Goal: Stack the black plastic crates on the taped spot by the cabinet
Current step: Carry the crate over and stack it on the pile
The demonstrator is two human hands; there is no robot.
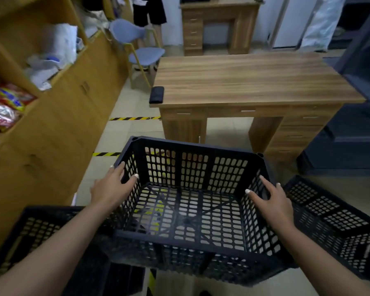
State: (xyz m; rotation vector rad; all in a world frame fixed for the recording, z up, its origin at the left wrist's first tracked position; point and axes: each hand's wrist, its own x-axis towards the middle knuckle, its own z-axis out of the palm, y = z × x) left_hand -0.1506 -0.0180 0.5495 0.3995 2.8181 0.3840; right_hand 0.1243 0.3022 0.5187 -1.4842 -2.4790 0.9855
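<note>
A black perforated plastic crate (192, 167) is in the middle, tilted slightly, held over the floor. My left hand (111, 189) grips its left wall, thumb inside and fingers outside. My right hand (271, 199) grips its right wall the same way. A second black crate (333, 221) lies on the floor to the right. A third black crate (36, 227) sits at the lower left under my left forearm. Yellow-and-black tape (135, 118) marks the floor beside the wooden cabinet (58, 129); more tape shows through the held crate's bottom.
A wooden desk (254, 82) with drawers stands ahead, a black pad (156, 95) on its left corner. A blue chair (141, 52) and a person's legs are behind it. Cabinet shelves hold bags and snack packets (6, 103). A dark unit (363, 124) stands at the right.
</note>
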